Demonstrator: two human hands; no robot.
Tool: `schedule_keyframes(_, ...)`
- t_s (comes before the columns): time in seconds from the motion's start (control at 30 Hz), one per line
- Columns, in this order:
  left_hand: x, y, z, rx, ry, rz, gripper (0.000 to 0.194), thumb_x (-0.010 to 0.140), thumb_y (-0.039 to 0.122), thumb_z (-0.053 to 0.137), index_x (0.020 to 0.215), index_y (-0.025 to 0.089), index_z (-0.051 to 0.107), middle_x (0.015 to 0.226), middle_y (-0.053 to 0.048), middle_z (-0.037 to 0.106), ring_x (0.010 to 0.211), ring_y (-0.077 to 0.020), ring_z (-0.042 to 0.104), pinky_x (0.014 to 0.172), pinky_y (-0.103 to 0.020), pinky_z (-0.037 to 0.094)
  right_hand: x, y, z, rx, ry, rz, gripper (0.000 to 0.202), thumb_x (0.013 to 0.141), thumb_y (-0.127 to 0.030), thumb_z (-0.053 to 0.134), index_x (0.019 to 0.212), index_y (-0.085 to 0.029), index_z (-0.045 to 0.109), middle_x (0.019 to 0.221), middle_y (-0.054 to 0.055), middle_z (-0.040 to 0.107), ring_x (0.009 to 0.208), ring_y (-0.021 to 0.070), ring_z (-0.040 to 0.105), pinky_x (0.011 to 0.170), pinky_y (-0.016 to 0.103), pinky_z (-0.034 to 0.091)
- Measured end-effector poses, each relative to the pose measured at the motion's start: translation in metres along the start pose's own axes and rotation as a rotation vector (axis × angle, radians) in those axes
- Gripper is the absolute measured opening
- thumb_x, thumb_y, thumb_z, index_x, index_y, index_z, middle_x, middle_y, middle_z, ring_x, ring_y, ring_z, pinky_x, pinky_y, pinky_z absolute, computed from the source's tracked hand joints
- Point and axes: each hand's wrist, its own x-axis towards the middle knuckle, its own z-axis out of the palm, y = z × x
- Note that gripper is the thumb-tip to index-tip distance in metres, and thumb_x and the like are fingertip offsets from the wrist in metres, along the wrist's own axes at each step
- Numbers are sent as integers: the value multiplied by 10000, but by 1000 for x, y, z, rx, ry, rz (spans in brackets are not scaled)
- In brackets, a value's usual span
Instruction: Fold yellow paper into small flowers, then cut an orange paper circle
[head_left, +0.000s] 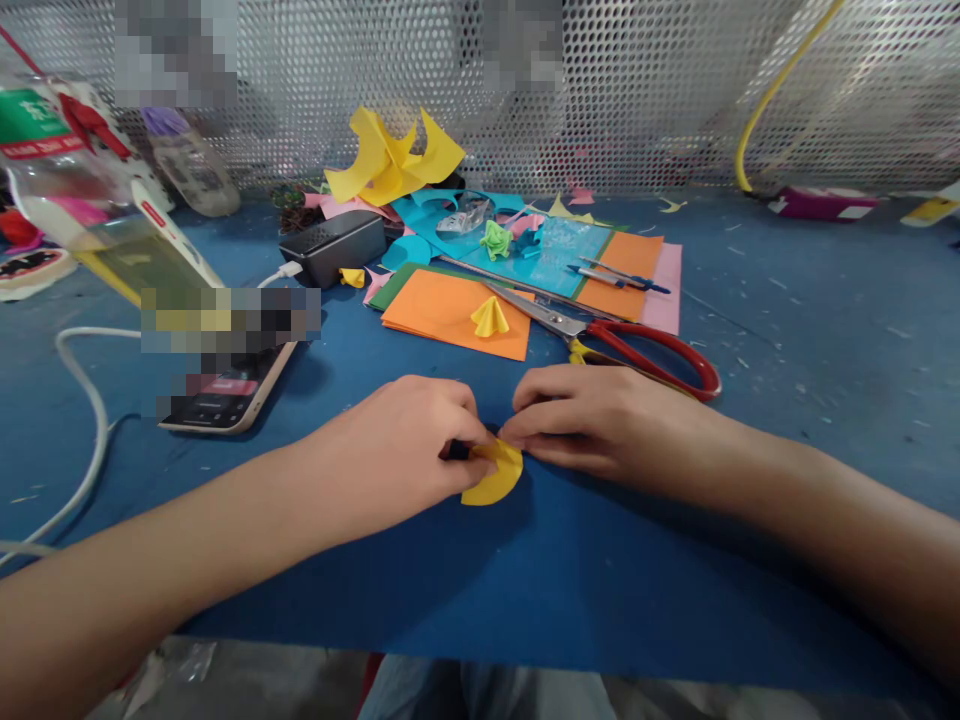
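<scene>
Between my hands is a small piece of yellow paper [495, 484] with a rounded edge, just above or on the blue tabletop. My left hand [420, 435] is closed, thumb and fingers pinching the paper from the left. From the right, my right hand [585, 420] pinches the paper's upper right edge with its fingertips. Part of the paper is covered by the fingers. Beyond my hands, a pleated yellow paper piece [490, 317] rests on a stack of orange paper [431, 305]. Red-handled scissors [652, 345] lie behind my right hand.
At the left are a phone [225, 395] with a white cable [101, 420] and a tilted plastic bottle [82, 200]. A black box [337, 245], blue paper sheets [517, 262], a compass [619, 277] and yellow paper scraps [394, 160] lie farther back, before a perforated metal panel [637, 100].
</scene>
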Motion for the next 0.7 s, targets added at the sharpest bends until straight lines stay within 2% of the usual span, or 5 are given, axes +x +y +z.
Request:
schedule_keyframes(0.27, -2, -2, 3, 28, 23, 49, 153, 787, 198, 575, 803, 213, 726, 792, -1, 634, 657, -106, 581, 604, -216, 417, -2, 1, -4, -74, -24, -53, 223, 878, -168, 454, 974, -221, 649, 920, 46, 603, 806, 151, 574, 680, 262, 428)
schedule_keyframes(0.5, -4, 1, 1, 57, 18, 18, 178, 799, 217, 558, 734, 202, 724, 759, 4, 623, 633, -102, 572, 606, -224, 414, -4, -2, -7, -120, -43, -78, 236, 877, -191, 456, 998, -219, 656, 917, 55, 618, 800, 162, 580, 664, 272, 428)
schedule_keyframes(0.7, -5, 3, -3, 62, 1, 4, 191, 791, 196, 542, 737, 202, 726, 747, 0, 627, 618, -103, 563, 590, -229, 404, -1, -3, -3, 49, 63, 108, 154, 837, -231, 527, 890, -188, 665, 887, 38, 629, 774, 142, 590, 702, 263, 445)
